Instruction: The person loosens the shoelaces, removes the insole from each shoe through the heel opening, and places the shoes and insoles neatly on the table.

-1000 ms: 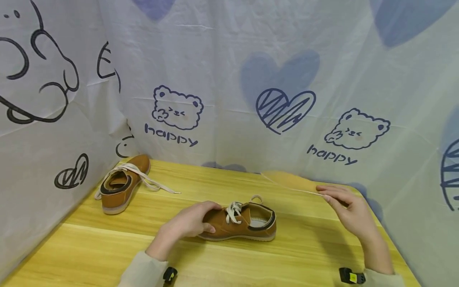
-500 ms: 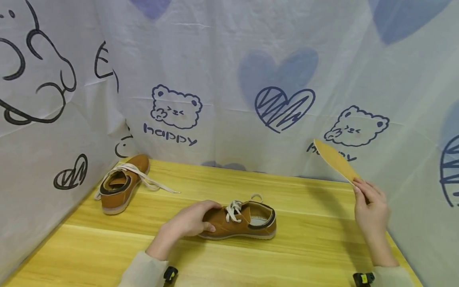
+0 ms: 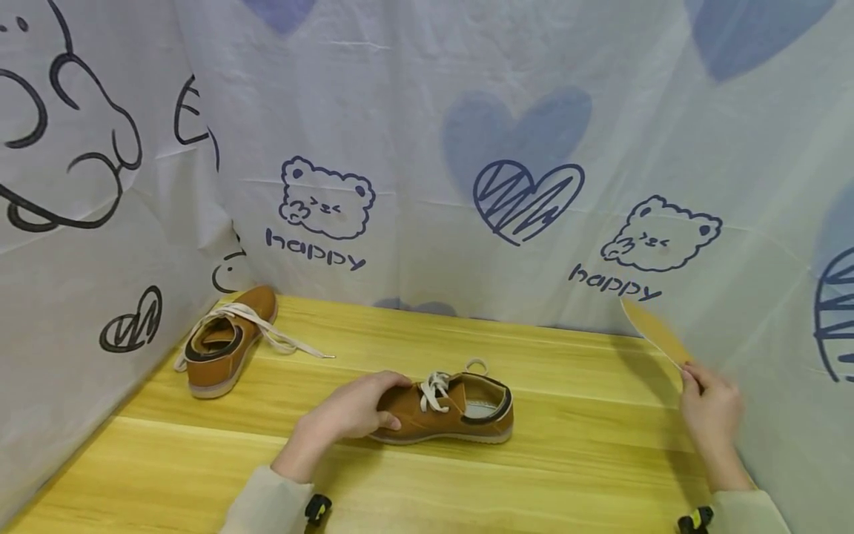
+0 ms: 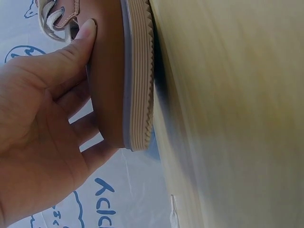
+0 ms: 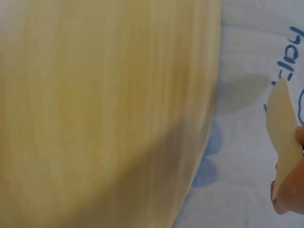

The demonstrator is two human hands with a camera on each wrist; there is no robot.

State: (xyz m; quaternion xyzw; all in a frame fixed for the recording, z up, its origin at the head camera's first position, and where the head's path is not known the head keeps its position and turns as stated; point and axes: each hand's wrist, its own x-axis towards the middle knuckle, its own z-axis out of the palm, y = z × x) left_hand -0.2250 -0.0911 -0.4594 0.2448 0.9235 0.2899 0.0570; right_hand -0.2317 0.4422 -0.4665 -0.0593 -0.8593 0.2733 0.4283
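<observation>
A brown shoe point(image 3: 427, 415) with tied white laces lies sole down on the table, toe to the left. My left hand point(image 3: 350, 408) grips its toe end, thumb on the near side and fingers over the far side; the left wrist view shows the thumb on the upper point(image 4: 109, 71) above the ridged sole. At the right, my right hand point(image 3: 710, 408) pinches a thin tan insole point(image 3: 657, 332) by one end, held up off the table with its other end pointing up and left. In the right wrist view the insole point(image 5: 281, 123) shows its pale face.
A second brown shoe point(image 3: 216, 352) stands at the back left, its white laces point(image 3: 290, 343) loose and trailing onto the wooden table point(image 3: 200, 475). Printed white cloth point(image 3: 427, 274) hangs behind and along both sides.
My right hand has raised the insole from the table's back right, then moved it right and somewhat lower. The left hand and the shoe have stayed in place.
</observation>
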